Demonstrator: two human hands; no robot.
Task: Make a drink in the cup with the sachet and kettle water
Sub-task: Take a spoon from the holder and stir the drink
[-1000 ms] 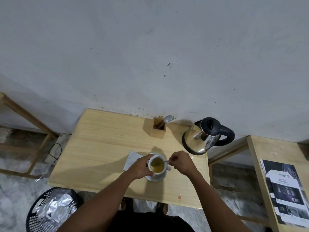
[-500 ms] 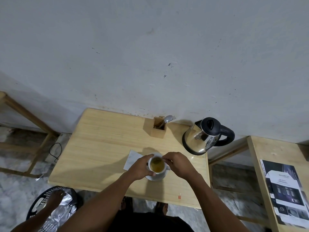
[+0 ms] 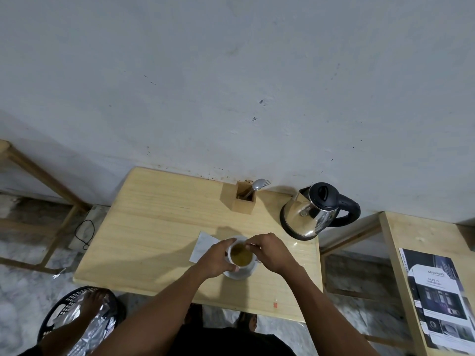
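Note:
A white cup (image 3: 241, 255) full of yellow-brown liquid stands on a white saucer (image 3: 240, 274) near the front of the wooden table (image 3: 159, 227). My left hand (image 3: 217, 258) wraps around the cup's left side. My right hand (image 3: 272, 251) is at the cup's right rim, fingers pinched on a spoon whose end dips into the liquid; the spoon is mostly hidden. The steel kettle (image 3: 313, 213) with black lid and handle sits at the back right of the table. A white paper (image 3: 203, 245) lies left of the cup, partly under my left hand.
A wooden holder (image 3: 243, 200) with cutlery stands against the wall. A black basket (image 3: 77, 319) lined with foil sits on the floor at lower left, with another person's hand in it. A second table with a printed sheet (image 3: 442, 299) is at right.
My right hand has moved in over the cup's right rim, hiding the spoon handle. Another person's hand has reached into the floor basket.

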